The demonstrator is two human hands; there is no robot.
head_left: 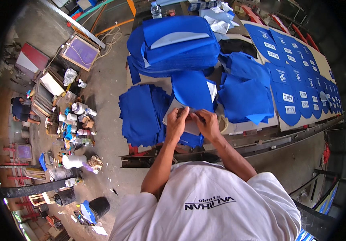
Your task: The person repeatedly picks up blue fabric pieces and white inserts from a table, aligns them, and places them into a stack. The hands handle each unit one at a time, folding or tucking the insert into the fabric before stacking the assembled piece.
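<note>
Close together at the near side of the table, my two hands meet at the lower edge of a blue fabric piece [193,90]. My left hand [176,122] has its fingers bent and its thumb pressed on that edge. My right hand [208,123] pinches the edge just beside it, its fingers curled. A pale grey sheet [191,127] shows beneath and between the hands. Left of them lies a fanned stack of blue fabric pieces [141,114], and to the right is another loose pile of blue fabric [245,98].
A tall stack of blue fabric [177,52] rises beyond my hands, with a plastic bottle [155,11] behind it. Printed blue pieces [287,96] cover a board at right. A metal rail [257,146] runs along the table's front. Buckets and containers [74,161] crowd the floor at left; a person [20,109] is farther off.
</note>
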